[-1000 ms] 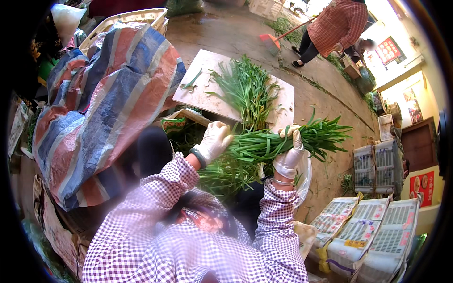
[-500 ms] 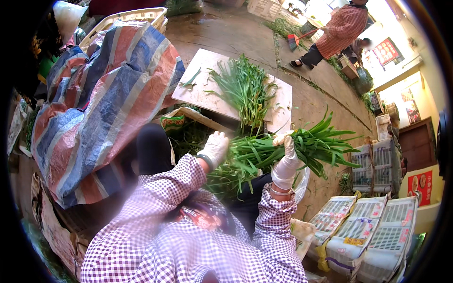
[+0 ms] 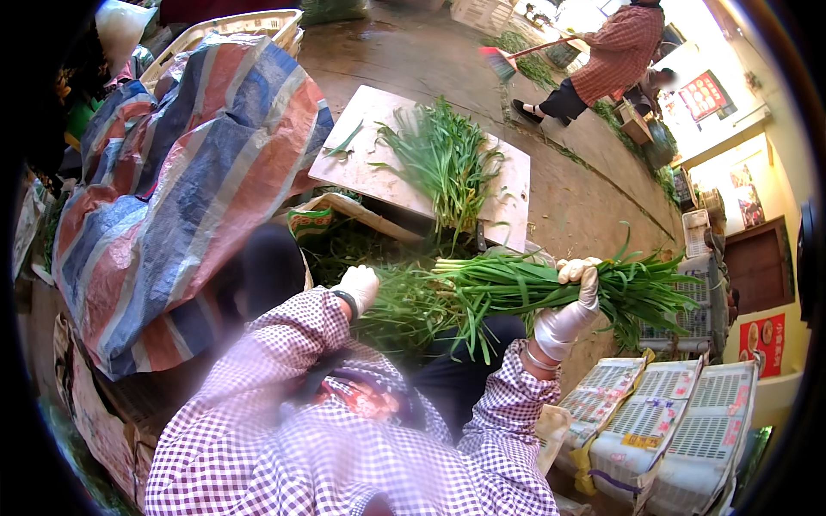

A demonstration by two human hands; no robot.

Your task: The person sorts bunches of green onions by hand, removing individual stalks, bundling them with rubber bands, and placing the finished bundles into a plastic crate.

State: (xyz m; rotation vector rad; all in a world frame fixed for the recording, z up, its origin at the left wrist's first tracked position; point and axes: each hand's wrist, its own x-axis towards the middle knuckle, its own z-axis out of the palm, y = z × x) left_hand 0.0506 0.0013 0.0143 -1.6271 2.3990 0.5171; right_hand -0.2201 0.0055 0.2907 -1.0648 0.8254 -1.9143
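My right hand (image 3: 571,303), in a white glove, grips a bundle of long green chives (image 3: 533,288) held level, white ends to the left and leaf tips fanning out to the right. My left hand (image 3: 358,285), also gloved, reaches down into a heap of loose greens (image 3: 404,314) in front of me; whether its fingers hold any stalks is hidden. Another pile of chives (image 3: 443,163) lies on a pale board (image 3: 370,163) beyond the heap. Checked sleeves cover both my forearms.
A large striped blue, red and white tarp (image 3: 181,198) covers a mound on my left. Stacked white crates (image 3: 662,430) sit at my lower right. A person in a checked top (image 3: 607,60) sweeps the wet floor with a broom at the far right.
My right hand has carried the chive bundle further right and down, turning it level. My left hand has let go of it and dropped toward the heap of greens.
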